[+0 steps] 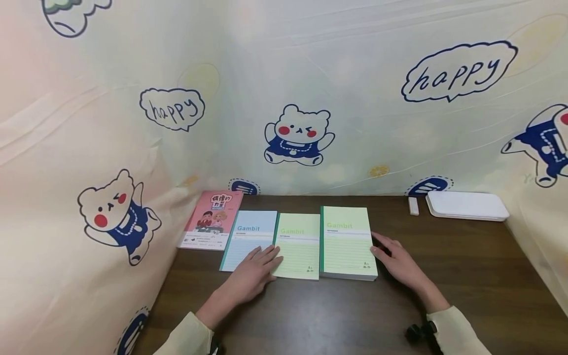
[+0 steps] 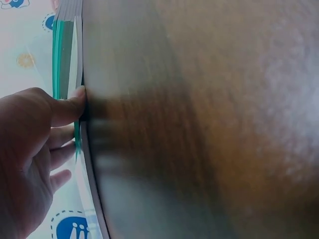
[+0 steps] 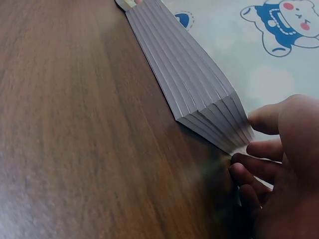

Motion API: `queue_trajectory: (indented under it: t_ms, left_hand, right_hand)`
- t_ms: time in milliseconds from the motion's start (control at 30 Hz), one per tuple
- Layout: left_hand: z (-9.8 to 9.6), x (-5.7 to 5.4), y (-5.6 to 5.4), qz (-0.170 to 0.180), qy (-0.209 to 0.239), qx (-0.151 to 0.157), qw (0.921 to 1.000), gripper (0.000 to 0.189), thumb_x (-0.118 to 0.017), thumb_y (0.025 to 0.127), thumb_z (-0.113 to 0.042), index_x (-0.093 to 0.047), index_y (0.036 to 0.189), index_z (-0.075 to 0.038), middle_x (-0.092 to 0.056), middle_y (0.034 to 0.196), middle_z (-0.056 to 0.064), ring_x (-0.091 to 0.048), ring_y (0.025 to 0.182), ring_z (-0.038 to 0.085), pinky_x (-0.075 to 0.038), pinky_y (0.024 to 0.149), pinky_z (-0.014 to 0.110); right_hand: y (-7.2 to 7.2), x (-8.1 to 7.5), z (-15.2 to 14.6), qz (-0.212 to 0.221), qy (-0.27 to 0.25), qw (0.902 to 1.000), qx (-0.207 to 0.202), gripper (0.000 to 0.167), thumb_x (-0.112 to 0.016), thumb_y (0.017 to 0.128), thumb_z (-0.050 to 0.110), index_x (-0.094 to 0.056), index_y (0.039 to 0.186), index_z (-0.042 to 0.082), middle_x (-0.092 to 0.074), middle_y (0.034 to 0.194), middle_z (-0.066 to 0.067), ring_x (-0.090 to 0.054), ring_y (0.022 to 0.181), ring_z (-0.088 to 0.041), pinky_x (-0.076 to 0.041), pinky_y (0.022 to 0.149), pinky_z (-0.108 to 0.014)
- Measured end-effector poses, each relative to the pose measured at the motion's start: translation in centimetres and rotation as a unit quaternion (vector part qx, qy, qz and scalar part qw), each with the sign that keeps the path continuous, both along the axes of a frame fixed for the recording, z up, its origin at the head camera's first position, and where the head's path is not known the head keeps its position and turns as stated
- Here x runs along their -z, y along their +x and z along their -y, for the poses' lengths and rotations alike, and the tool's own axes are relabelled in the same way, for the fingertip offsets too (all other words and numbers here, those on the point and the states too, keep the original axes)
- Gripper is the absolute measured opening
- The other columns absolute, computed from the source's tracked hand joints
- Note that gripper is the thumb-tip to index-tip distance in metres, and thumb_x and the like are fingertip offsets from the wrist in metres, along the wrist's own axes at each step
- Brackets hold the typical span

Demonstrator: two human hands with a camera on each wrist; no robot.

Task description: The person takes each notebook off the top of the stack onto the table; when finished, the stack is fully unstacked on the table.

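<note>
Three groups of Gambit notebooks lie side by side on the table. My left hand (image 1: 253,276) rests with its fingers extended across the blue notebook (image 1: 255,236) and the left edge of the middle green notebook (image 1: 298,251). In the left wrist view, the thumb of that left hand (image 2: 30,149) touches the notebook's near edge. A thicker stack of green notebooks (image 1: 347,246) lies to the right. My right hand (image 1: 401,264) touches this stack's right side. In the right wrist view, the right hand (image 3: 294,154) has loosely bent fingers at a corner of the stack (image 3: 187,69).
A pink book (image 1: 210,219) lies at the back left, partly under the blue notebook. At the back right are a small white block (image 1: 413,206) and a white case (image 1: 467,205). A printed cloth (image 1: 239,79) surrounds the brown table (image 1: 319,315).
</note>
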State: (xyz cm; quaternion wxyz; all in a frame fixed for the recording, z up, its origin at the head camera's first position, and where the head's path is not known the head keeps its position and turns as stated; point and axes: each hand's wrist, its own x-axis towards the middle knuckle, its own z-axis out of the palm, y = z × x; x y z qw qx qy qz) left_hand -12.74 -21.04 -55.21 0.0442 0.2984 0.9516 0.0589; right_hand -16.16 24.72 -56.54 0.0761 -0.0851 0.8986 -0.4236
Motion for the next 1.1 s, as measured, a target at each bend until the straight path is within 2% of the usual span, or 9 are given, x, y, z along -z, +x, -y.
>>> queue_trajectory:
  t_ms: [100, 200, 300, 400, 533, 700, 833, 1100]
  left_hand:
    - [0.0, 0.1, 0.2, 0.006, 0.004, -0.008, 0.9999, 0.062, -0.073, 0.107, -0.034, -0.055, 0.164, -0.019, -0.045, 0.175, 0.004, -0.036, 0.166, 0.027, -0.029, 0.137, 0.056]
    - [-0.1, 0.2, 0.3, 0.008, 0.005, -0.009, 0.9999, 0.062, -0.071, 0.108, -0.036, -0.054, 0.165, -0.019, -0.043, 0.176, 0.003, -0.035, 0.167, 0.026, -0.028, 0.138, 0.054]
    - [0.0, 0.3, 0.4, 0.005, 0.011, -0.004, 0.9999, 0.062, -0.07, 0.109, -0.038, -0.053, 0.165, -0.019, -0.043, 0.176, 0.002, -0.035, 0.167, 0.026, -0.028, 0.138, 0.053]
    - [0.0, 0.3, 0.4, 0.004, 0.018, 0.0, 0.9998, 0.062, -0.069, 0.109, -0.039, -0.054, 0.165, -0.019, -0.043, 0.176, 0.003, -0.035, 0.167, 0.026, -0.029, 0.138, 0.053]
    - [0.1, 0.2, 0.3, 0.004, 0.017, -0.001, 0.9998, 0.062, -0.069, 0.109, -0.04, -0.054, 0.165, -0.019, -0.043, 0.176, 0.003, -0.034, 0.167, 0.026, -0.029, 0.137, 0.053]
    - [0.2, 0.2, 0.3, 0.004, 0.02, -0.003, 0.9998, 0.062, -0.068, 0.109, -0.04, -0.053, 0.165, -0.019, -0.043, 0.176, 0.002, -0.035, 0.167, 0.026, -0.03, 0.137, 0.054]
    - [0.3, 0.2, 0.3, 0.002, 0.024, -0.001, 0.9997, 0.062, -0.069, 0.109, -0.04, -0.054, 0.165, -0.019, -0.043, 0.176, 0.003, -0.035, 0.167, 0.026, -0.031, 0.137, 0.054]
    - [0.4, 0.2, 0.3, 0.002, 0.028, 0.002, 0.9996, 0.061, -0.068, 0.109, -0.039, -0.054, 0.165, -0.019, -0.044, 0.176, 0.002, -0.036, 0.167, 0.026, -0.029, 0.137, 0.054]
  right_hand:
    - [0.3, -0.2, 0.5, -0.041, 0.007, 0.9992, 0.0, 0.066, -0.059, 0.115, 0.042, -0.042, 0.17, 0.009, -0.038, 0.175, -0.025, -0.037, 0.154, -0.048, -0.038, 0.119, -0.077]
    - [0.8, -0.5, 1.4, -0.104, 0.022, 0.9941, -0.017, 0.067, -0.068, 0.111, 0.034, -0.045, 0.167, 0.006, -0.039, 0.175, -0.021, -0.031, 0.157, -0.048, -0.032, 0.119, -0.077]
    - [1.4, -0.9, 2.6, -0.155, 0.057, 0.9846, -0.056, 0.071, -0.075, 0.107, 0.034, -0.048, 0.166, 0.007, -0.042, 0.175, -0.016, -0.03, 0.161, -0.045, -0.027, 0.12, -0.075]
    - [1.9, -1.2, 3.7, -0.183, 0.106, 0.9719, -0.102, 0.078, -0.08, 0.101, 0.042, -0.05, 0.166, 0.01, -0.043, 0.175, -0.011, -0.031, 0.164, -0.041, -0.02, 0.124, -0.074]
    - [2.5, -1.2, 4.8, -0.204, 0.148, 0.9546, -0.158, 0.091, -0.087, 0.094, 0.049, -0.049, 0.167, 0.012, -0.042, 0.177, -0.006, -0.031, 0.167, -0.036, -0.014, 0.13, -0.073]
    - [2.6, -1.0, 5.0, -0.227, 0.174, 0.9418, -0.177, 0.089, -0.088, 0.094, 0.048, -0.051, 0.166, 0.011, -0.046, 0.175, -0.005, -0.039, 0.164, -0.032, -0.022, 0.13, -0.071]
    - [2.5, -1.2, 4.9, -0.224, 0.18, 0.9408, -0.18, 0.082, -0.085, 0.098, 0.044, -0.052, 0.166, 0.012, -0.048, 0.173, -0.004, -0.042, 0.163, -0.031, -0.027, 0.129, -0.069]
    - [2.2, -1.7, 4.6, -0.203, 0.172, 0.9442, -0.194, 0.079, -0.081, 0.101, 0.044, -0.05, 0.167, 0.013, -0.048, 0.173, -0.006, -0.041, 0.163, -0.032, -0.026, 0.13, -0.068]
